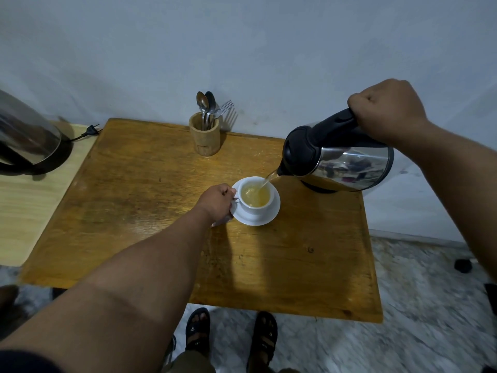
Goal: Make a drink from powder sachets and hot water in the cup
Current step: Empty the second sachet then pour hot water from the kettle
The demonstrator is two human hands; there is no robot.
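A white cup (255,208) stands on a white saucer (269,217) near the middle of the wooden table (134,211). Yellowish liquid fills much of the cup. My left hand (216,202) grips the cup's handle at its left side. My right hand (387,110) is closed around the black handle of a steel kettle (347,164), which is tilted to the left above the table. A thin stream of water runs from its spout into the cup. A pale scrap, possibly a sachet, shows under my left hand.
A wooden holder (205,140) with spoons and a fork stands at the table's back edge by the wall. A second kettle (27,138) with a loose plug (91,130) sits on a lighter side table at the left. My sandalled feet are on the marble floor below.
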